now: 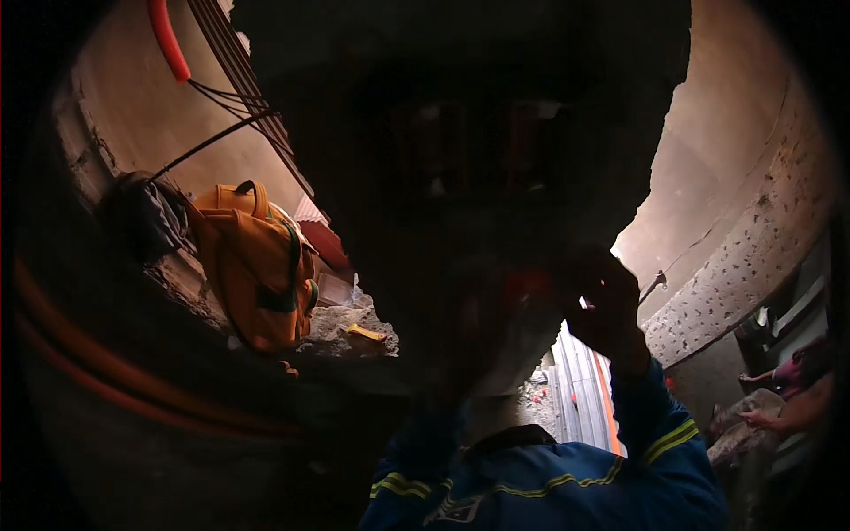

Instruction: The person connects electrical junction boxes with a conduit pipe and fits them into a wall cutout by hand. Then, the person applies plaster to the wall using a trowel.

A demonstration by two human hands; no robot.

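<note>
A large dark, rough-edged surface (478,142) fills the middle of the view, too shadowed to make out detail. My right hand (606,314) is raised against its lower right edge, in silhouette with fingers curled around something I cannot make out. My left hand (465,354) is a dim shape in the shadow left of it, its fingers hidden. Near it is a blurred reddish thing (529,283), too dark to name. Both arms are in blue sleeves with yellow stripes (668,442).
An orange bag (257,274) and dark cloth (159,221) rest on a broken ledge at left, with a yellow-handled tool (366,333) beside them. A red tube (168,40) and cables hang above. At right are a pitted concrete band (717,301) and other people's arms (779,416).
</note>
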